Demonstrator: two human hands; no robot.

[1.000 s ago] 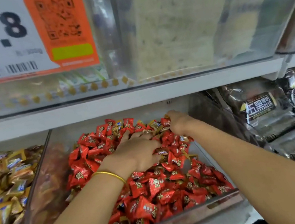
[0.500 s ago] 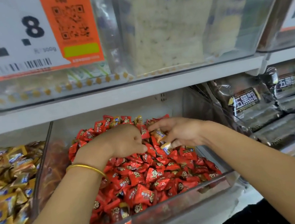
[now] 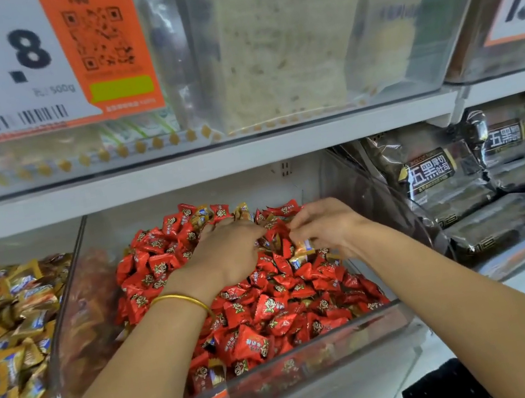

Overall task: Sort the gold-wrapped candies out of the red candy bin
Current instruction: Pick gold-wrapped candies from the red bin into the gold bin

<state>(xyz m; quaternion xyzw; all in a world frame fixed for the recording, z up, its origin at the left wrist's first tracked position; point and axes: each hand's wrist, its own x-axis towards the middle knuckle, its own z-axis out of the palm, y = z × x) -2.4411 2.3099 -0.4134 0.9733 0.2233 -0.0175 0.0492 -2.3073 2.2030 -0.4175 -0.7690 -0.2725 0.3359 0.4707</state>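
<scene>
Right hand (image 3: pixel 325 230) pinches gold-wrapped candies (image 3: pixel 301 248) over the red candy bin (image 3: pixel 313 346): light, crinkly, probably slippery; best grasped by crimped ends. Left hand (image 3: pixel 228 253): grip cannot be told.

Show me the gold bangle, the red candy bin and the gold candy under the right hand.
gold bangle (image 3: pixel 180 298): head view, top of the band.
red candy bin (image 3: pixel 314 353): head view, clear front wall.
gold candy (image 3: pixel 302 248): head view, wrapper's middle.

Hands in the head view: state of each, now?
Left hand: cannot tell, curled fingers dug into red candies.
Right hand: holds gold-wrapped candies.
</scene>
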